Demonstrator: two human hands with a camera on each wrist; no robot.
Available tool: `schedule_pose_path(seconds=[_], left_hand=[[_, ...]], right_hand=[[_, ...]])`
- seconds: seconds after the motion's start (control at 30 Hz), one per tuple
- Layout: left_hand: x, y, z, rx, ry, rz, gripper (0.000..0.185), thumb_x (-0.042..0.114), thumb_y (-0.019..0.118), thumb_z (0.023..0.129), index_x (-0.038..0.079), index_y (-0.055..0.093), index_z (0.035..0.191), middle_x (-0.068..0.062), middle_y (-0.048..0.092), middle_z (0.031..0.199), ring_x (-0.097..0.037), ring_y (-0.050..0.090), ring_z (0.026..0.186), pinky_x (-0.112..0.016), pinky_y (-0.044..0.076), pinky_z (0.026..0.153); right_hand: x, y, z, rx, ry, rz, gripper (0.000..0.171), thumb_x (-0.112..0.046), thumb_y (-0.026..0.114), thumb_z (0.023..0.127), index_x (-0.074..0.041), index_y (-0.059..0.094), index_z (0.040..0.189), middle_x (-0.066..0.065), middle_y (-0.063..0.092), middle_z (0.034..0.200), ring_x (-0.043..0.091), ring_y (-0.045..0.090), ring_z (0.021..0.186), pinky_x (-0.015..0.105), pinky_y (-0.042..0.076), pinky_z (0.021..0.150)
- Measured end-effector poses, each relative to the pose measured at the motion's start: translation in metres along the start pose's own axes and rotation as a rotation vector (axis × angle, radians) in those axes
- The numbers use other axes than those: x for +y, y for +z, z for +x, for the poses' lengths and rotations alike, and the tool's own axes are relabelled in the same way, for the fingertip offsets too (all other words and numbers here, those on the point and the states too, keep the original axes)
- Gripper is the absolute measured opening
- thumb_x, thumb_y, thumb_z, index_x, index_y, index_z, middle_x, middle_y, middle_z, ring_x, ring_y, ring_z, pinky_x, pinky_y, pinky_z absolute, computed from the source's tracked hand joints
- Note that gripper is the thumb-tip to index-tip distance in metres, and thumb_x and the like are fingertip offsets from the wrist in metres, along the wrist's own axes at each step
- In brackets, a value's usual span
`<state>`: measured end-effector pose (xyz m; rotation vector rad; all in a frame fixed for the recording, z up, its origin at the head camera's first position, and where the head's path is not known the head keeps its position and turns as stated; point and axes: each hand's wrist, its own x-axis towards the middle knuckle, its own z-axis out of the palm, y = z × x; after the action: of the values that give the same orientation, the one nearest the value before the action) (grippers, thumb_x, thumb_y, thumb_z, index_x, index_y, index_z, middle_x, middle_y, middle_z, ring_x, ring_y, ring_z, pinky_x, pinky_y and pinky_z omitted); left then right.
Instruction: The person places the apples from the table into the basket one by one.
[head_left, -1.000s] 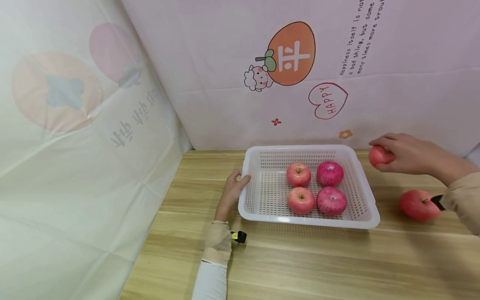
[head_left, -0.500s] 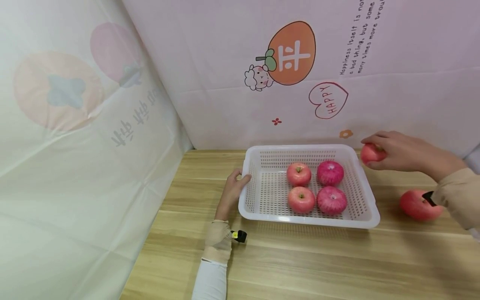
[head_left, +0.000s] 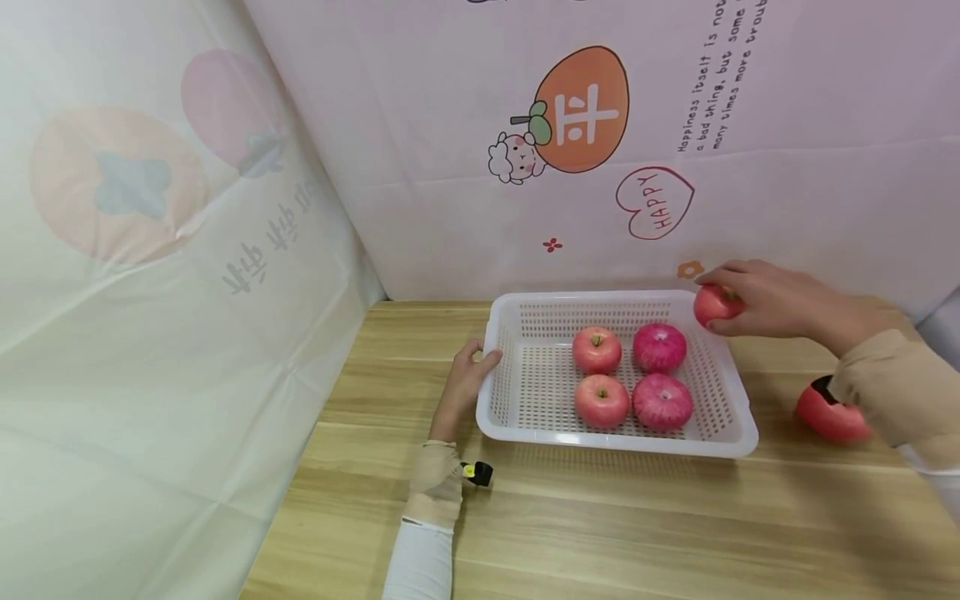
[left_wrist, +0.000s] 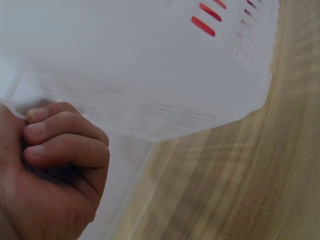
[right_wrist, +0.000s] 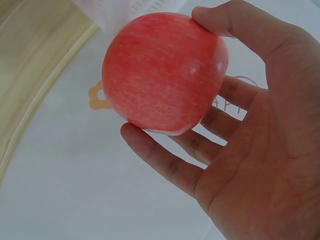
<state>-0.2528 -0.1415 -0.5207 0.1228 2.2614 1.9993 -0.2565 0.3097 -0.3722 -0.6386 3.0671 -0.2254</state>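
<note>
Holding an apple in my right hand, fingers curled round it, above the basket's 2 o'clock corner. Left hand grips the basket's rim at 9 o'clock, thumb over the edge. Four apples sit inside, in a square block. One more apple lies on the table at 3 o'clock, near the basket.

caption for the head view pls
Right hand carries an apple over the basket; left hand holds its rim.
</note>
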Motion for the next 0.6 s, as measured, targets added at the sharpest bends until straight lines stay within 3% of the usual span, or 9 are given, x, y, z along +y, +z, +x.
schedule_pose_path(seconds=[0.3, 0.6], left_hand=[[0.0, 0.0, -0.001, -0.008, -0.011, -0.006, 0.028, 0.031, 0.062, 0.105, 0.006, 0.059, 0.118, -0.029, 0.076, 0.113, -0.034, 0.081, 0.087, -0.038, 0.068, 0.068], [0.001, 0.0, -0.001, -0.002, -0.015, -0.003, 0.029, 0.031, 0.061, 0.105, 0.005, 0.059, 0.119, -0.028, 0.076, 0.111, -0.028, 0.081, 0.083, -0.039, 0.068, 0.068]], right_hand=[[-0.01, 0.002, 0.008, -0.011, 0.009, -0.002, 0.072, -0.037, 0.086, 0.085, -0.005, 0.062, 0.145, 0.027, 0.061, 0.141, 0.044, 0.059, 0.124, 0.068, 0.057, 0.091], [-0.021, 0.003, 0.017, -0.006, -0.015, 0.022, 0.068, -0.036, 0.087, 0.084, -0.006, 0.063, 0.141, 0.026, 0.059, 0.145, 0.044, 0.056, 0.128, 0.068, 0.056, 0.093]])
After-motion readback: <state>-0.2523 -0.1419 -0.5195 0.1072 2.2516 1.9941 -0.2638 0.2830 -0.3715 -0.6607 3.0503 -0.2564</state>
